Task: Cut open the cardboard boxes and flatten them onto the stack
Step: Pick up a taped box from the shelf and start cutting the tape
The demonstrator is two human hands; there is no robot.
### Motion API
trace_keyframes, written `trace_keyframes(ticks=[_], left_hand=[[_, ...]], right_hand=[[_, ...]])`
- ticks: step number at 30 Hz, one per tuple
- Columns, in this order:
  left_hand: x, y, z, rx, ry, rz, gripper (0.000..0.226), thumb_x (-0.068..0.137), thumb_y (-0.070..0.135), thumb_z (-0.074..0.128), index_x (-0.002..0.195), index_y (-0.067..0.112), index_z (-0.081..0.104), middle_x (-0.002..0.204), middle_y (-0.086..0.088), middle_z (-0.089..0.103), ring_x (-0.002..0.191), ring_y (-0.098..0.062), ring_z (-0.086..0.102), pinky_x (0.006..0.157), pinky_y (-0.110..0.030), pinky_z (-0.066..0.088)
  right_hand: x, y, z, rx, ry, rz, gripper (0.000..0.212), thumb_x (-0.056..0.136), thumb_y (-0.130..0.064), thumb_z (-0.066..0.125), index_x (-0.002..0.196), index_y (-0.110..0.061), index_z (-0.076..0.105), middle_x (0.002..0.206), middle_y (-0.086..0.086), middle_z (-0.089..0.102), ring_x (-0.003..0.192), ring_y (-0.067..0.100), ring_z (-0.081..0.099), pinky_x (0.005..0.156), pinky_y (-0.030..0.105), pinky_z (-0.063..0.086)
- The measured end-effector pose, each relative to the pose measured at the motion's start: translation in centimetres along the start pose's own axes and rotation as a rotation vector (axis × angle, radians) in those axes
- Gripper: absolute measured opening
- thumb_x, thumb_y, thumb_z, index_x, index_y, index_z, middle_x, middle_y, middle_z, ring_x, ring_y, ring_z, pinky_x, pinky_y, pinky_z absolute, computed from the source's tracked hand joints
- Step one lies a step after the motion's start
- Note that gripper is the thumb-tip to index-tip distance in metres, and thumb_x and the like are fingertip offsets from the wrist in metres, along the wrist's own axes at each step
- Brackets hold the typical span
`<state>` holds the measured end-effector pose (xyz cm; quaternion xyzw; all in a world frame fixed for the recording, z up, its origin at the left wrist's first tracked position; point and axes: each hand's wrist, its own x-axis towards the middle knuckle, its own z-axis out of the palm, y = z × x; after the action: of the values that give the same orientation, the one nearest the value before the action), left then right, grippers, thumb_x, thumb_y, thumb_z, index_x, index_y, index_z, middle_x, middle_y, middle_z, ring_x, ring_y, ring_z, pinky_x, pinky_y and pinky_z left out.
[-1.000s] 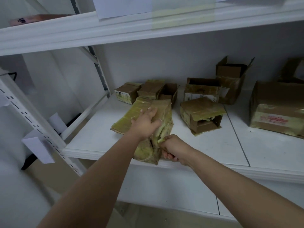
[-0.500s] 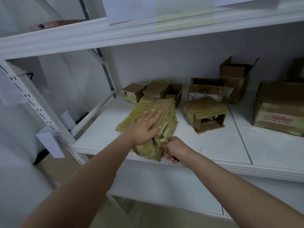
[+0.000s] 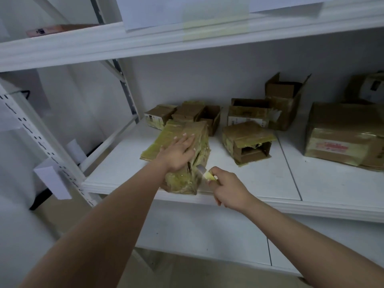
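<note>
A crumpled, tape-wrapped cardboard box [image 3: 182, 179] lies near the front edge of the white shelf [image 3: 259, 179], on top of a flattened taped piece [image 3: 160, 142]. My left hand [image 3: 178, 152] presses flat on the box's top with straight fingers. Just to the right of the box, my right hand [image 3: 226, 188] grips a yellow-handled cutter [image 3: 204, 172]. Its short blade points at the box's right side and touches or nearly touches it.
Several small boxes [image 3: 185, 115] sit behind the one I press. A taped box with an open end [image 3: 247, 142] and open-flapped boxes [image 3: 284, 100] stand further right. A larger sealed box [image 3: 345, 134] sits at the far right. An upright post [image 3: 41, 142] stands left.
My right hand has drawn back a little to the right, and the cutter's blade now shows clear of the box's side. My left hand stays pressed on top.
</note>
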<state>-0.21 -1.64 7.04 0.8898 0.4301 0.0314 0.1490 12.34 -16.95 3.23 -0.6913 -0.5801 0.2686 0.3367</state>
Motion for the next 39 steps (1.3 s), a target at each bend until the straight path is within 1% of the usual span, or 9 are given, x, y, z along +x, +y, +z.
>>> trace_keyframes(ticks=[6, 15, 21, 24, 27, 30, 32, 37, 39], left_hand=[[-0.1, -0.2, -0.5, -0.04, -0.011, -0.004, 0.056, 0.102, 0.048, 0.026, 0.153, 0.039, 0.004, 0.162, 0.01, -0.005, 0.149, -0.02, -0.006, 0.116, -0.058, 0.0], [0.3, -1.4, -0.6, -0.138, -0.068, 0.01, 0.059, 0.101, 0.048, 0.031, 0.152, 0.038, 0.005, 0.161, 0.01, -0.005, 0.148, -0.02, -0.009, 0.117, -0.057, 0.002], [0.7, -0.8, -0.8, -0.116, -0.116, 0.029, 0.061, 0.1, 0.046, 0.035, 0.153, 0.037, 0.004, 0.161, 0.009, -0.006, 0.148, -0.02, -0.01, 0.117, -0.056, 0.002], [0.3, -0.9, -1.6, -0.191, -0.136, 0.022, 0.064, 0.1, 0.039, 0.042, 0.154, 0.032, 0.008, 0.162, 0.007, -0.003, 0.148, -0.02, -0.008, 0.12, -0.046, 0.001], [0.0, -0.7, -3.6, -0.196, -0.162, 0.05, 0.064, 0.098, 0.022, 0.05, 0.153, 0.029, 0.019, 0.161, 0.005, 0.013, 0.147, -0.016, 0.012, 0.117, -0.027, 0.013], [-0.7, -0.9, -6.1, -0.189, -0.158, 0.025, 0.067, 0.09, 0.002, 0.05, 0.147, 0.033, 0.035, 0.142, 0.005, 0.041, 0.126, -0.016, 0.044, 0.096, -0.023, 0.04], [-1.3, -1.8, -6.8, -0.184, -0.108, 0.023, 0.07, 0.087, -0.003, 0.047, 0.145, 0.034, 0.037, 0.133, 0.006, 0.048, 0.114, -0.013, 0.05, 0.086, -0.022, 0.043], [-2.4, -4.5, -4.0, -0.386, -0.021, -0.061, 0.05, 0.094, 0.007, 0.041, 0.137, 0.029, 0.029, 0.1, -0.007, 0.056, 0.072, -0.021, 0.057, 0.058, -0.03, 0.05], [-2.6, -5.8, -3.2, -0.341, 0.032, -0.06, 0.057, 0.09, 0.025, 0.05, 0.141, 0.031, 0.024, 0.104, -0.011, 0.06, 0.082, -0.029, 0.062, 0.069, -0.037, 0.053]], right_hand=[[0.2, 0.0, 1.2, -0.383, 0.071, -0.234, 0.016, 0.1, -0.025, 0.036, 0.111, -0.015, 0.041, 0.078, 0.008, 0.06, 0.065, 0.03, 0.047, 0.054, 0.033, 0.032], [1.1, 0.8, 4.3, -0.762, 0.004, -0.246, 0.034, 0.098, -0.019, 0.034, 0.131, -0.01, 0.033, 0.09, 0.011, 0.068, 0.079, 0.036, 0.063, 0.047, 0.03, 0.024], [0.6, 2.5, 3.3, -0.769, -0.148, -0.228, 0.036, 0.098, -0.018, 0.033, 0.132, -0.007, 0.031, 0.101, 0.015, 0.066, 0.087, 0.035, 0.062, 0.062, 0.032, 0.033], [0.1, 3.0, 2.7, -0.731, -0.208, -0.209, 0.029, 0.098, -0.02, 0.031, 0.124, -0.008, 0.038, 0.103, 0.015, 0.064, 0.088, 0.035, 0.06, 0.064, 0.033, 0.034], [0.4, 3.2, 1.7, -0.714, -0.14, -0.249, 0.027, 0.099, -0.027, 0.03, 0.12, -0.013, 0.039, 0.099, 0.011, 0.066, 0.081, 0.035, 0.058, 0.061, 0.033, 0.031], [0.9, 3.4, 0.9, -0.674, -0.083, -0.302, 0.022, 0.1, -0.029, 0.031, 0.115, -0.016, 0.04, 0.095, 0.008, 0.066, 0.077, 0.035, 0.056, 0.062, 0.034, 0.037], [1.4, 3.9, 0.2, -0.629, -0.004, -0.266, 0.022, 0.1, -0.033, 0.03, 0.113, -0.018, 0.041, 0.095, 0.006, 0.066, 0.083, 0.035, 0.059, 0.064, 0.035, 0.04], [4.0, 5.5, -1.6, -0.437, 0.291, 0.085, 0.024, 0.102, -0.035, 0.026, 0.109, -0.018, 0.041, 0.089, 0.009, 0.064, 0.08, 0.032, 0.06, 0.06, 0.031, 0.035], [5.1, 5.6, -2.1, -0.39, 0.307, 0.145, 0.027, 0.102, -0.04, 0.024, 0.102, -0.019, 0.04, 0.09, 0.009, 0.064, 0.081, 0.033, 0.059, 0.061, 0.032, 0.037]])
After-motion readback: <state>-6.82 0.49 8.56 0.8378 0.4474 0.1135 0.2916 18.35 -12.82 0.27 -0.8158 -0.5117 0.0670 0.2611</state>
